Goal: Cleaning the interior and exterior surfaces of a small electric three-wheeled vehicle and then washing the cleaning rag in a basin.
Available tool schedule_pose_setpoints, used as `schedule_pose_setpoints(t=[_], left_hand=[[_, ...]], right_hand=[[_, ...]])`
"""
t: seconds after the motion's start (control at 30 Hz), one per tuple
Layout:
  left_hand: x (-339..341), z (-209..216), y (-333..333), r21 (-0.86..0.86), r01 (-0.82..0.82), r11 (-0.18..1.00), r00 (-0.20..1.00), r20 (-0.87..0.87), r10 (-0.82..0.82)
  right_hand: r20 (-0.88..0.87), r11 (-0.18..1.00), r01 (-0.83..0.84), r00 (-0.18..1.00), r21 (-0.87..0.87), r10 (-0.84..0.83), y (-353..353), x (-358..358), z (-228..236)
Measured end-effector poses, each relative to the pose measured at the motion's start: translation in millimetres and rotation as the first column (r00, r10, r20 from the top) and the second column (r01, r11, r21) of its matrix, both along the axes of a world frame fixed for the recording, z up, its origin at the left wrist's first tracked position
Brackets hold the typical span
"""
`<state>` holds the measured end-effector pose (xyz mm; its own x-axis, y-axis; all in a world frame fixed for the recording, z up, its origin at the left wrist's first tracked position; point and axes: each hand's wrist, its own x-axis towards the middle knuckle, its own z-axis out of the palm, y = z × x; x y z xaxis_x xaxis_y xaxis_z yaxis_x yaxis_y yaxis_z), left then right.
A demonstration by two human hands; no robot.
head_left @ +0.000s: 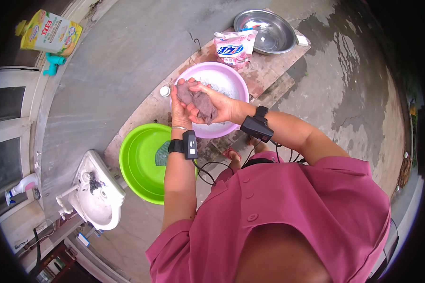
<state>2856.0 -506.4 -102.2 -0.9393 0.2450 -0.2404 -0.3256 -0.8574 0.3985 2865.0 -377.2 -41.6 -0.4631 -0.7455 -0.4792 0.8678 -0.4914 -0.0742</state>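
Both hands hold a bunched, wet-looking greyish-mauve cloth point(205, 106) above a pink basin point(242, 87). My left hand point(179, 112) is cupped round the cloth's left side, and my right hand point(224, 104) grips it from the right, thumb lying across the top. Whitish, sudsy water point(224, 85) shows inside the pink basin, partly hidden by my hands. A bright green basin point(134, 162) stands nearer, beside my left forearm, with a dark green patterned cloth point(162, 154) partly covered by that arm. A small white cap point(165, 91) lies left of the pink basin.
Beyond the pink basin stand a pink-and-white detergent bag point(233, 49) and a steel bowl point(271, 35). At left are a white washbasin point(106, 200), a spray bottle point(24, 184), a yellow jug point(52, 34) and a teal tap point(53, 63). Black cables point(210, 170) hang from my wrist devices.
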Motion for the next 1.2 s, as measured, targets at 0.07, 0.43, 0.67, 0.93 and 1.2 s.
schedule_pose_setpoints(t=[0.07,0.43,0.67,0.93,1.2], left_hand=[[-6.5,-0.5,-3.8,-0.024,0.038,0.999,0.999,-0.011,-0.038],[-12.4,7.9,-7.9,-0.419,0.185,0.889,0.982,0.102,-0.156],[-13.4,10.9,1.8,-0.574,0.172,0.801,0.985,0.1,-0.14],[-23.1,-9.1,20.7,-0.752,-0.138,0.644,0.99,-0.09,0.107],[-14.6,-15.0,21.8,-0.819,-0.287,0.497,0.935,-0.126,0.332]], right_hand=[[-0.016,0.998,-0.011,1.0,0.065,0.012,5.3,-2.7,-5.4],[-0.308,0.807,-0.279,0.82,0.521,0.482,19.9,-19.8,-45.6],[-0.348,0.739,-0.216,0.776,0.638,0.526,16.6,-18.9,-50.6],[-0.342,0.394,0.038,0.578,0.919,0.741,13.5,-35.8,-62.4],[-0.513,0.367,0.442,0.274,0.818,0.814,-5.2,-26.1,-81.0]])
